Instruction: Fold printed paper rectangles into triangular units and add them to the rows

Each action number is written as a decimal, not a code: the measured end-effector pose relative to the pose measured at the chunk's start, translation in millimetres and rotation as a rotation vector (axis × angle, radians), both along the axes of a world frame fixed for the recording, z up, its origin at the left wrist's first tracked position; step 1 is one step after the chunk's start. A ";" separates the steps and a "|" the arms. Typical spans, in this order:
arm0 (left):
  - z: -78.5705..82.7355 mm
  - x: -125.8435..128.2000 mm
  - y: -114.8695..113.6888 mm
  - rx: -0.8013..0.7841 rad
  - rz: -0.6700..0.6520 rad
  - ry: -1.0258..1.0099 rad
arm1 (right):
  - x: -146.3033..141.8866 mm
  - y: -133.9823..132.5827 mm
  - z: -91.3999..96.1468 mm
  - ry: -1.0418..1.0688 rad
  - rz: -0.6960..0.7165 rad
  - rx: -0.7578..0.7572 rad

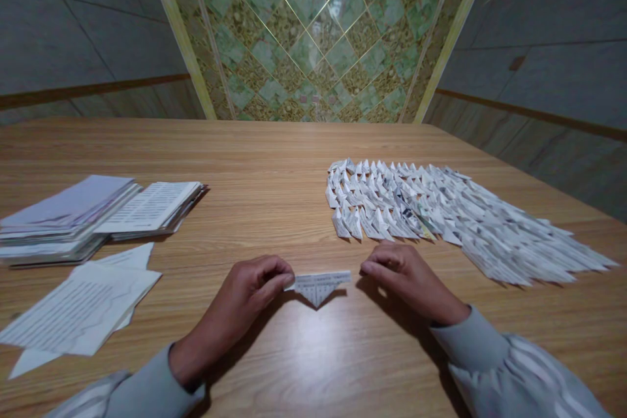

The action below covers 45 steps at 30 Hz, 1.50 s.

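Observation:
Between my hands is a small folded paper (317, 286) with printed text, a flat band along its top and a point facing me. My left hand (259, 284) pinches its left end between thumb and fingers, holding it just above the table. To the right, my right hand (406, 277) is closed, thumb against the curled fingers, a small gap away from the paper's right end. Whether anything sits in that pinch is not visible. Beyond my right hand stand rows of small folded paper boats (372, 192) with pointed tops.
The wooden table (255, 163) spreads out in front of me. At left lie a stack of papers (73, 206), a smaller printed stack (154, 206) and loose printed sheets (88, 304). More folded papers (514, 238) crowd the right side. A tiled wall (308, 32) rises behind.

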<state>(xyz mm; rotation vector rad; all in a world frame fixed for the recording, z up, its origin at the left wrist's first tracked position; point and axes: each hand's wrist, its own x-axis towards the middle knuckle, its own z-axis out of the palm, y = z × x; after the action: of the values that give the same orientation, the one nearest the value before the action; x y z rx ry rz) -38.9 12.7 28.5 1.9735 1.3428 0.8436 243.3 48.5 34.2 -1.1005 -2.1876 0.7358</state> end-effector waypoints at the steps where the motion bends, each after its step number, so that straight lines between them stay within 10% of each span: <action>1: 0.1 0.8 -0.8 0.001 -0.008 -0.003 | 0.0 -0.3 1.4 0.012 -0.037 0.017; 8: -2.2 12.8 -10.3 0.119 -0.158 0.077 | -35.8 -24.6 1.8 -0.042 0.165 -0.027; 14: -10.4 8.2 -15.2 0.394 0.134 0.043 | -43.6 -28.6 -6.9 0.009 -0.056 -0.016; 28: -18.8 43.3 -28.2 -0.332 -0.021 -0.620 | -64.9 -50.9 -22.5 0.035 0.003 0.039; 45: -17.2 40.4 -24.2 -0.391 0.023 -0.758 | -60.5 -47.0 -17.1 0.180 0.021 -0.207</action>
<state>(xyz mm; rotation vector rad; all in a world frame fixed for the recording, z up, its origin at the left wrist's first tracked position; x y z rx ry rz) 1.4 -11.5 11.3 1.1548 0.9716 1.0914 182.8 1.5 17.1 -1.0667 -2.0078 1.0476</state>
